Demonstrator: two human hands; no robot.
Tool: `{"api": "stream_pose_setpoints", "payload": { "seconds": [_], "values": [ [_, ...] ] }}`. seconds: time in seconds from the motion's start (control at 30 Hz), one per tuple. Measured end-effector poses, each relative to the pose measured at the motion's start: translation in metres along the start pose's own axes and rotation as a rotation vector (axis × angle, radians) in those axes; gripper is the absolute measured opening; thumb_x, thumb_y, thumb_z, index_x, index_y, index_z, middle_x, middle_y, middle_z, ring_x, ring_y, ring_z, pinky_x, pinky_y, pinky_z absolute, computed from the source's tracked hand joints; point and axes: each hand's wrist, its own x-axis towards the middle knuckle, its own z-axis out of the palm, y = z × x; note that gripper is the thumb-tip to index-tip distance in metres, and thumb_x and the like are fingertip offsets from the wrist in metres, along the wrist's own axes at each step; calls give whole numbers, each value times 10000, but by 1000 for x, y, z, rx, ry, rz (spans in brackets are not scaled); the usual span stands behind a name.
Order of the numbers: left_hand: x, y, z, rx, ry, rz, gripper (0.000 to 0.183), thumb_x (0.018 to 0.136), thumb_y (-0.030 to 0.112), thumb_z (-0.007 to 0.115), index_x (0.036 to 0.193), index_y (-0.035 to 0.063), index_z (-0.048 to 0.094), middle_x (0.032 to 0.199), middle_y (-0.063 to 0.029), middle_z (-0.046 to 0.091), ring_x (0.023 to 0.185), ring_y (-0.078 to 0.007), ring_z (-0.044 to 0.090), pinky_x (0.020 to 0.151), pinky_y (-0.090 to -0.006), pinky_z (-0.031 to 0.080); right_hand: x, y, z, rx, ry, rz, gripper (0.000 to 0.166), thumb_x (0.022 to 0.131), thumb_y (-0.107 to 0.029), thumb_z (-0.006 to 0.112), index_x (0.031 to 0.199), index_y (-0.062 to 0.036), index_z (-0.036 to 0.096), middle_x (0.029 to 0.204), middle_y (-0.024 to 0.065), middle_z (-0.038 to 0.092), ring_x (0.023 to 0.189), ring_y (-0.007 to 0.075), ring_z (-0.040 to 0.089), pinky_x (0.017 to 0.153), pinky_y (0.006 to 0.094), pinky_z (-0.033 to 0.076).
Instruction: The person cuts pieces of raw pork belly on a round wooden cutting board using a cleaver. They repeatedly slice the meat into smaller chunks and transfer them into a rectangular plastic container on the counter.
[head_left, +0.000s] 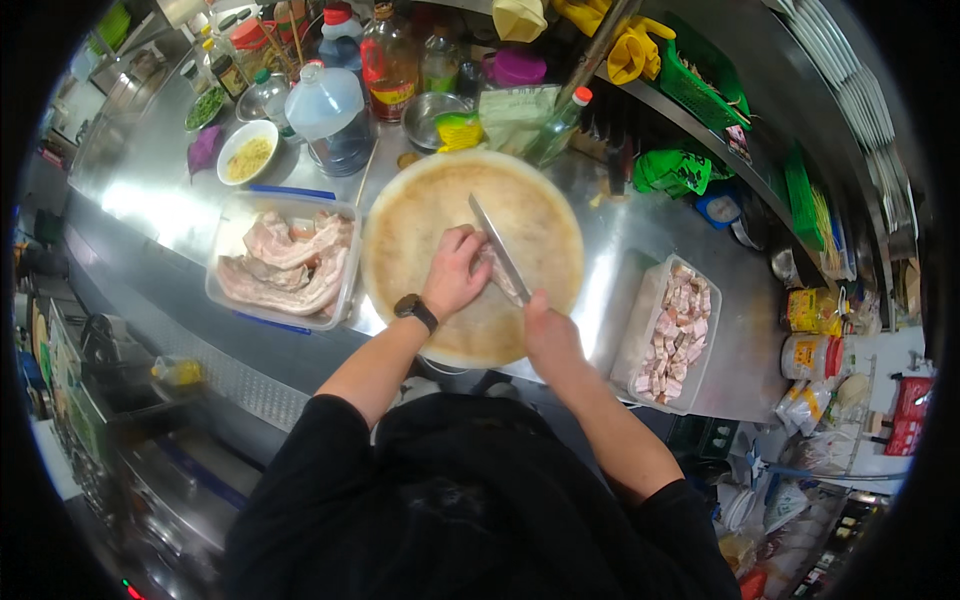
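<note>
A thick round cutting board lies before me on the steel counter. On it my left hand, with a watch at the wrist, presses down a piece of raw pork; the hand partly covers the meat. My right hand grips the handle of a kitchen knife. Its blade slants away to the upper left, right beside the pork. Strips of raw pork belly fill a clear plastic container on the left. Cut pork chunks sit in another plastic container at the right.
Behind the board stand a large plastic jug, a sauce bottle, a metal bowl and a glass bottle. A white bowl of minced food is at the back left. A steel shelf overhangs the right.
</note>
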Motion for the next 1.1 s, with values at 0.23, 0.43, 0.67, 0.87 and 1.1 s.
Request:
{"api": "stream_pose_setpoints", "payload": {
  "seconds": [0.23, 0.43, 0.67, 0.87, 1.1],
  "values": [
    [-3, -5, 8, 27, 44, -46, 398, 816, 72, 745, 1200, 11, 657, 1200, -193, 616, 1134, -402, 588, 974, -457, 527, 11, -15, -19, -105, -11, -23, 185, 979, -74, 512, 1116, 26, 437, 779, 271, 705, 764, 471, 723, 697, 532, 592],
    [-4, -4, 7, -1, 54, -30, 391, 820, 59, 765, 1190, 6, 648, 1196, -203, 615, 1099, -404, 605, 949, -445, 538, 21, -12, -19, -105, -22, -24, 195, 951, -26, 521, 1114, 39, 435, 736, 280, 692, 731, 484, 714, 681, 547, 588],
    [-5, -5, 4, -26, 42, -44, 434, 803, 40, 771, 1218, 24, 645, 1226, -205, 603, 1157, -405, 583, 987, -453, 524, 46, -27, -30, -148, -75, -48, 274, 945, -25, 517, 1180, 89, 435, 815, 313, 704, 810, 512, 710, 754, 561, 581],
    [-6, -3, 2, -25, -3, -44, 426, 812, 125, 773, 1207, 33, 644, 1275, -212, 590, 1223, -414, 558, 1047, -470, 501, 80, -38, -29, -139, -80, -45, 197, 977, -59, 503, 1128, 59, 457, 859, 325, 708, 862, 500, 714, 775, 569, 570],
    [-22, 21, 17, -26, 84, -121, 640, 830, 181, 779, 1380, -17, 521, 1402, -257, 503, 1305, -453, 506, 1120, -489, 450, 68, -4, 16, -81, 190, -145, 215, 1072, -190, 483, 1082, 19, 433, 726, 296, 682, 689, 501, 687, 646, 594, 552]
  ]
}}
